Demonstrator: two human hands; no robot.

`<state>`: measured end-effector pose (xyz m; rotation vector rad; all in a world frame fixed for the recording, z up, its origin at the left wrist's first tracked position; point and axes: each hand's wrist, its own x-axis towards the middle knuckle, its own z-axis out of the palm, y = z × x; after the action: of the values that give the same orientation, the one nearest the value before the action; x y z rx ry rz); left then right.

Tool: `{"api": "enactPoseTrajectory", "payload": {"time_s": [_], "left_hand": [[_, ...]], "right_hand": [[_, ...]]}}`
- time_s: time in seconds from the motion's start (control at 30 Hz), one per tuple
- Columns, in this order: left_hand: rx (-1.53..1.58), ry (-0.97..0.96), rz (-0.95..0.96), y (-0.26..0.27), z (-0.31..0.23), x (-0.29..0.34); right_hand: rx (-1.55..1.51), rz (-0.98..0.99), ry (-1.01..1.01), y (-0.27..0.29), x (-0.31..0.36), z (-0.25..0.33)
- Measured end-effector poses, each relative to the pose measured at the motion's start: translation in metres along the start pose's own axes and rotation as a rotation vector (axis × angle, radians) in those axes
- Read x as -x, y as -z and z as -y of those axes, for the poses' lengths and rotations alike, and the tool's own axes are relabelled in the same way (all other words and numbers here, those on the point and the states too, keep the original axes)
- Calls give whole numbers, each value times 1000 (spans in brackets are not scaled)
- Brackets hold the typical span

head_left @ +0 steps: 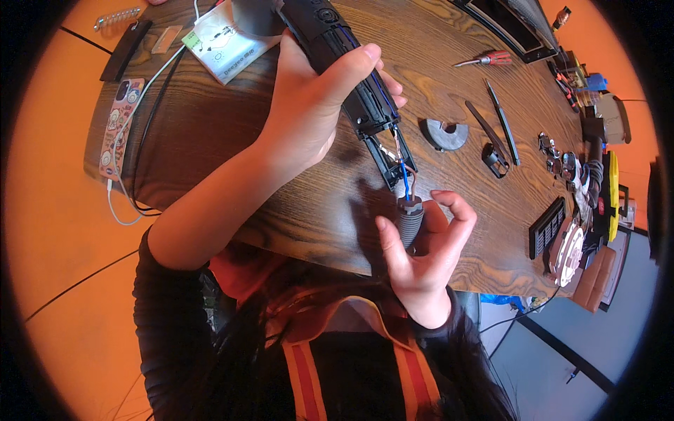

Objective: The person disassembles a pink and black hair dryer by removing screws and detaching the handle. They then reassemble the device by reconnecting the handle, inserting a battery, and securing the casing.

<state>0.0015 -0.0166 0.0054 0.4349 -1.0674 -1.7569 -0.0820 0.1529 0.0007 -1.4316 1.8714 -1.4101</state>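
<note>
1. Over the table (505,210), left hand (305,105) grips black housing (326,42), likely to steady it.
2. Right hand (423,270) half-curled by grey cord sleeve (410,222), probably to leave exposed wires (406,182) accessible; can't tell if gripping.

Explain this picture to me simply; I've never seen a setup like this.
There is no machine doing the work here: these are a person's own two bare hands. The one picture comes from a camera worn on their head, looking down. Its very wide lens bends straight edges near the rim.

The left hand grips a long black casing. A blue wire and a brown wire run from its open end to a ribbed sleeve. The right hand has its thumb and fingers on either side of that sleeve; how firmly it holds, I can't tell.

On the wooden table lie a screwdriver, a dark curved piece and, over to the left, a phone.
</note>
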Motion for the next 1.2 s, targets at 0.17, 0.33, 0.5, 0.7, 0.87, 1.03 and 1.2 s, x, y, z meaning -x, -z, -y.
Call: {"api": "enactPoseTrajectory", "payload": {"time_s": [0.17,0.33,0.5,0.7,0.87,1.03,1.2], "left_hand": [[41,-23,30,0,0,1],[110,25,13,-2,1,-1],[97,-35,115,-9,-4,3],[98,-103,110,-20,-13,26],[7,-91,-3,-22,-8,66],[119,-57,-84,-29,6,104],[215,-277,-238,-29,13,139]], "right_hand": [[313,-72,121,4,10,2],[305,44,-82,9,8,9],[-228,204,-334,23,11,16],[-638,399,-422,39,21,19],[-1089,556,-653,52,37,9],[-1272,679,-850,69,57,0],[-1265,698,-1013,68,60,-4]]}}
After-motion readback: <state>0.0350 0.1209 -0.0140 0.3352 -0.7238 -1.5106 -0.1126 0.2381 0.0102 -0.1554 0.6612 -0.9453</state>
